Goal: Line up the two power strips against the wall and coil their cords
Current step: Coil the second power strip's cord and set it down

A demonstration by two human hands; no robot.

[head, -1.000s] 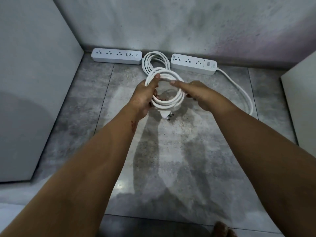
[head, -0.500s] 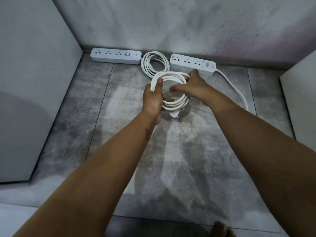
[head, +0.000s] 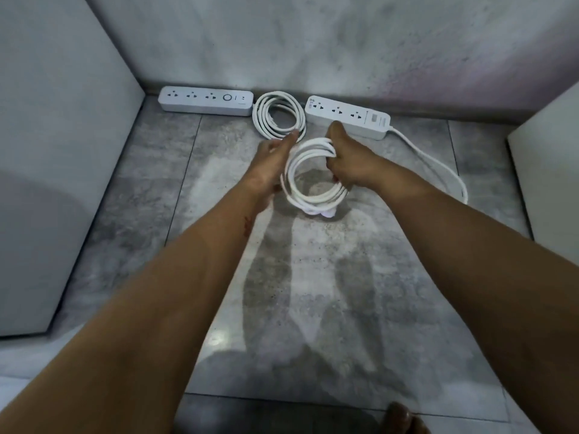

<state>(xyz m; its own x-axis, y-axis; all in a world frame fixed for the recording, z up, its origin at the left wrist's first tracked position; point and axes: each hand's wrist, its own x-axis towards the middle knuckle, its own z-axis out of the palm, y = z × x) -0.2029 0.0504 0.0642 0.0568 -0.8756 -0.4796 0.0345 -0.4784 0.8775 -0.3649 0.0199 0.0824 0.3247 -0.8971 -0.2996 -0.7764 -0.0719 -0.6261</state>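
Two white power strips lie on the floor against the back wall: the left strip flat along it, the right strip slightly angled. Between them rests the left strip's coiled cord. My right hand grips the right side of the second white coil, held just above the floor with its plug hanging at the bottom. From that coil the loose cord runs in an arc back to the right strip's end. My left hand is beside the coil's left edge, fingers straight, blurred by motion.
Grey stone-look floor tiles stretch toward me. A pale panel closes the left side and a white box edge stands at the right. A bare toe shows at the bottom edge.
My left hand has let go of the coil and opened beside it. My right hand has taken the coil's right side and carried it rightward and slightly nearer the wall.
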